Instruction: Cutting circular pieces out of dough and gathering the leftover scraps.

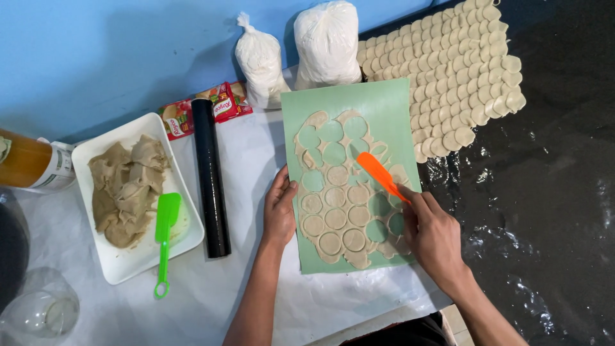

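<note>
A pale green mat (384, 109) lies in front of me with a thin dough sheet (343, 205) on it, cut into round discs; several rounds are gone, leaving holes. My right hand (432, 234) grips an orange spatula (379, 172) whose blade rests on the dough near the mat's middle right. My left hand (279, 208) presses flat on the mat's left edge, fingers together, holding nothing.
Rows of cut dough discs (461, 70) cover the dark surface at top right. A black rolling pin (210, 179) lies left of the mat. A white tray (115, 269) holds lumped dough and a green spatula (165, 234). Two white bags (301, 48) stand behind; a glass (38, 311) sits bottom left.
</note>
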